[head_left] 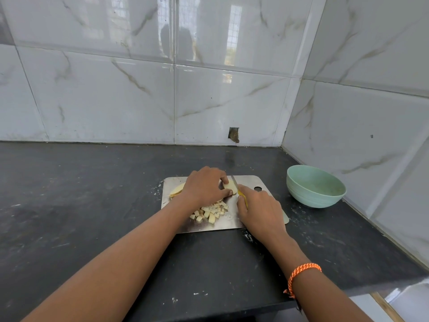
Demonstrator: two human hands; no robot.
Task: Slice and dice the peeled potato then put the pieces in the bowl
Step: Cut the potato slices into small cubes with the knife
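A steel cutting board (248,182) lies on the dark counter. My left hand (204,185) pinches a pale piece of peeled potato (230,187) against the board. My right hand (260,209) grips a yellow-handled knife (235,181), its blade set against the right side of that piece. A heap of diced potato (210,213) lies near the board's front, partly under my left wrist. Potato slices (177,190) stick out to the left of my left hand. A mint-green bowl (315,185) stands to the right of the board; nothing shows inside it.
The black counter (81,194) runs left and toward me, with white specks on it. Tiled walls close the back and the right side, right behind the bowl. A small hole (234,134) is in the back wall. The counter's front edge is at lower right.
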